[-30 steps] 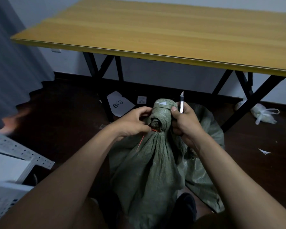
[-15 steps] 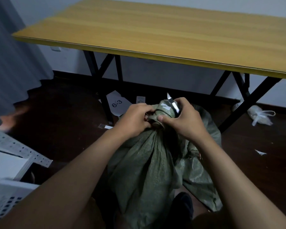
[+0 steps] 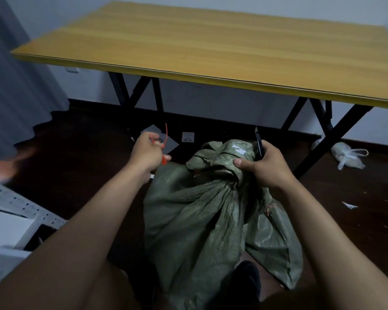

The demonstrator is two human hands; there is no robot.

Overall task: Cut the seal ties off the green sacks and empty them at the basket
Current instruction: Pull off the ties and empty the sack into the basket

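Observation:
A green woven sack (image 3: 202,220) stands on the dark floor in front of me, its bunched neck upward. My right hand (image 3: 264,166) grips that neck and also holds a small knife (image 3: 258,142), blade pointing up. My left hand (image 3: 147,153) is off to the left of the sack and pinches a thin red seal tie (image 3: 165,144), which hangs free of the sack. A second green sack (image 3: 276,240) lies slumped behind and to the right of the first.
A yellow wooden table (image 3: 211,48) on black folding legs stands just beyond the sack. A white perforated basket (image 3: 11,220) sits at the lower left. Paper labels (image 3: 166,142) and a white plastic bag (image 3: 347,156) lie on the floor. A grey curtain hangs at the left.
My left hand has pulled away to the left with the red seal tie, now off the sack's neck. My right hand stays on the neck with the knife.

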